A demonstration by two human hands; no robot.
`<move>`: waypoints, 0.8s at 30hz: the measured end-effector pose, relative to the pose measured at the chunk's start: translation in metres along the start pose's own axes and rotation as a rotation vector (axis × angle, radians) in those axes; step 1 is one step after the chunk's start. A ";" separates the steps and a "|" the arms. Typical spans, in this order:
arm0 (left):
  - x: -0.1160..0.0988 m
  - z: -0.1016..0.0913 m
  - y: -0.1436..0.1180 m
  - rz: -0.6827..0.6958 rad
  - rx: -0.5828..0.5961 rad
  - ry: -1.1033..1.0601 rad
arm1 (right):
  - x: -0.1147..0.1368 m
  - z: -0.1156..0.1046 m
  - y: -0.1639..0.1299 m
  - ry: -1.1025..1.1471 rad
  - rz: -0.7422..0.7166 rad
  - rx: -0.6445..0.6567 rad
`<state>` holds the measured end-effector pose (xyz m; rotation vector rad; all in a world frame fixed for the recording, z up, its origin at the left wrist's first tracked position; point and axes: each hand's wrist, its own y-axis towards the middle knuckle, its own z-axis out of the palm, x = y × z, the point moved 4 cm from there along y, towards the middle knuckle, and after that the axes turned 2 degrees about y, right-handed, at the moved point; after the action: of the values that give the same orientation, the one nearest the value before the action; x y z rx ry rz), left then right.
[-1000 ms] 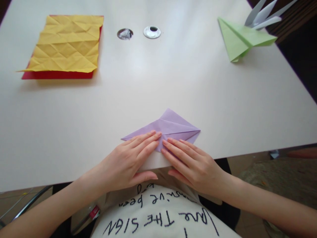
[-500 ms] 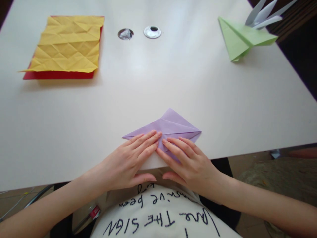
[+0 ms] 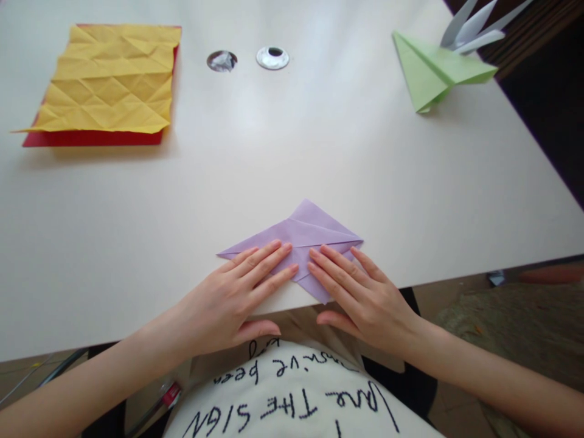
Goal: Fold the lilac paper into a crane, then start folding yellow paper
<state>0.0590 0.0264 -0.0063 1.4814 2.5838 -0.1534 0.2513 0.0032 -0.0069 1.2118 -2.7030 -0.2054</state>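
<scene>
A folded sheet of purple origami paper lies at the table's near edge. It has a long point to the left, a shorter one to the right, and flaps toward the far side and toward me. My left hand rests flat on its left part, fingers outstretched and the thumb off the table edge. On the right part, my right hand presses with straight, slightly spread fingers. Between the hands, creases near the paper's middle show. The parts under my fingers are hidden.
Creased yellow paper lies on red paper at the far left of the white table. Two round table fittings sit at the back. A folded green paper piece stands far right, beside white pointed strips.
My right hand has slid to the right across the purple paper, widening the gap between my hands and baring the near flap. The whole view has shifted slightly.
</scene>
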 end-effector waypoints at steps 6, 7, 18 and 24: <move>-0.001 0.000 0.000 0.006 0.008 0.014 | -0.016 -0.003 -0.009 -0.038 0.046 -0.035; -0.001 0.000 0.000 0.006 0.009 0.021 | -0.018 -0.004 -0.010 -0.038 0.050 -0.040; 0.000 0.001 -0.001 -0.005 0.007 0.002 | -0.048 -0.008 -0.021 -0.068 0.083 0.004; 0.000 0.002 0.000 -0.001 -0.005 0.005 | -0.059 -0.009 -0.029 -0.086 0.070 0.025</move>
<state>0.0590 0.0260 -0.0078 1.4803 2.5875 -0.1433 0.3132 0.0277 -0.0099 1.1375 -2.8246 -0.2202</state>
